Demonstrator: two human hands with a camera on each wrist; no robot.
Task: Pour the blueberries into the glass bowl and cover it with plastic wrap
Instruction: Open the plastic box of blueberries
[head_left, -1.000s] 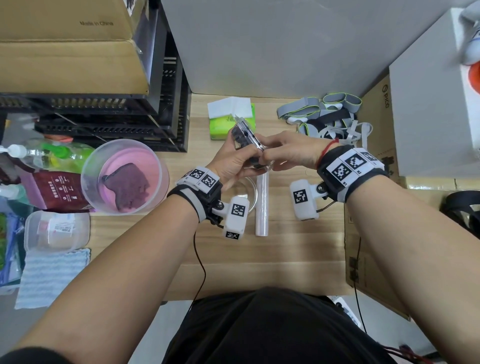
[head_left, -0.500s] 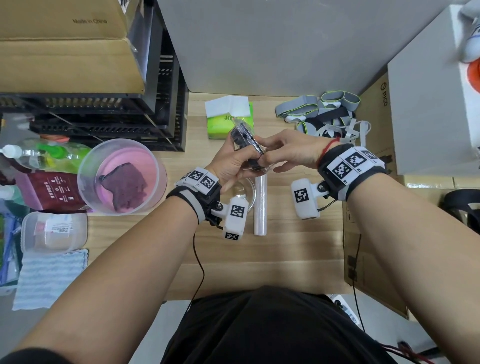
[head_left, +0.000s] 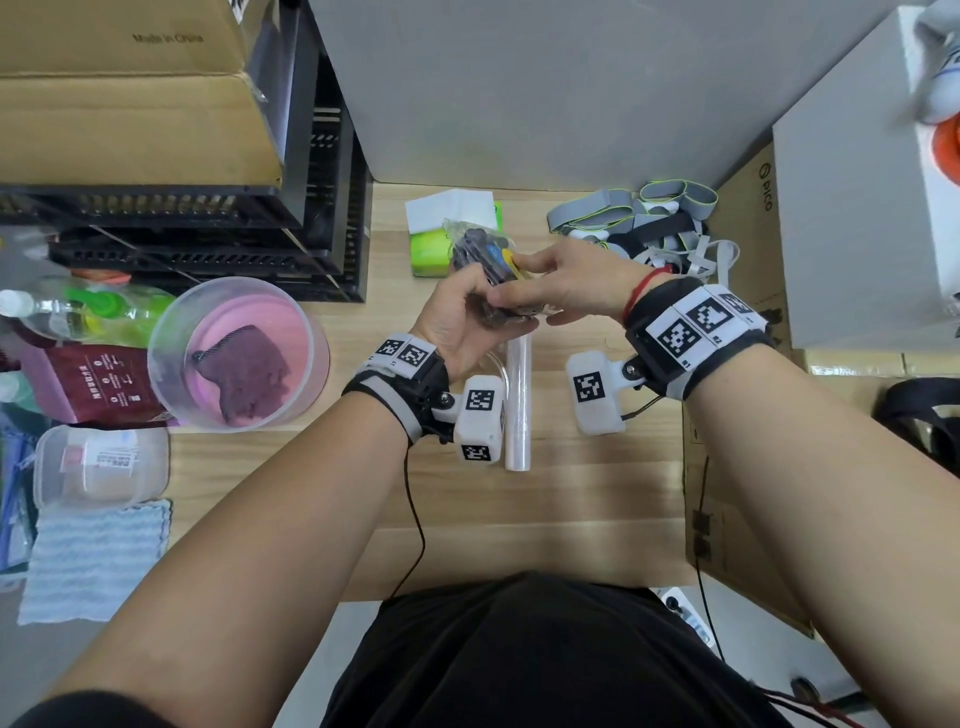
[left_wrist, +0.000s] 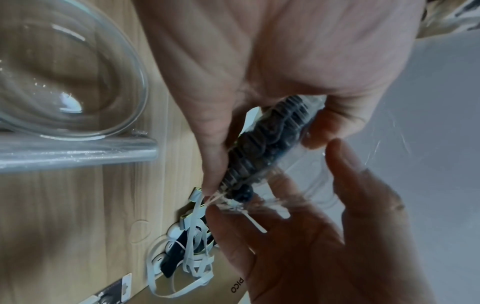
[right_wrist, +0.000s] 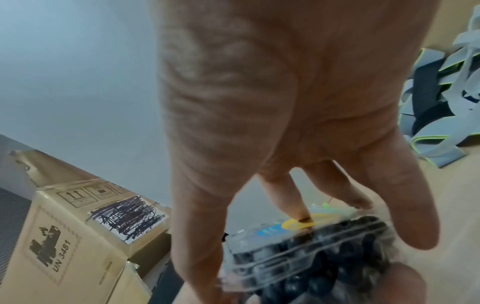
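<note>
A clear plastic blueberry box (head_left: 483, 260), full of dark berries and with a yellow and blue label on its lid, is held in the air over the table's middle. My left hand (head_left: 498, 304) grips it from below and the side. My right hand (head_left: 511, 280) pinches its lid edge, thumb under and fingers on top. The box (right_wrist: 311, 248) shows in the right wrist view with its lid down. The empty glass bowl (left_wrist: 64, 72) stands on the table under my left wrist, mostly hidden in the head view. The plastic wrap roll (head_left: 519, 405) lies right beside the bowl.
A pink tub (head_left: 171, 332) with a purple cloth stands at the left, near bottles and a lidded container (head_left: 98, 462). Black crates (head_left: 208, 244) and cardboard boxes fill the back left. A green tissue pack (head_left: 431, 249) and a heap of straps (head_left: 639, 223) lie behind the hands.
The blueberry box has turned from standing on edge to lying flatter, its labelled lid now facing up. Both hands kept hold and shifted slightly away from me.
</note>
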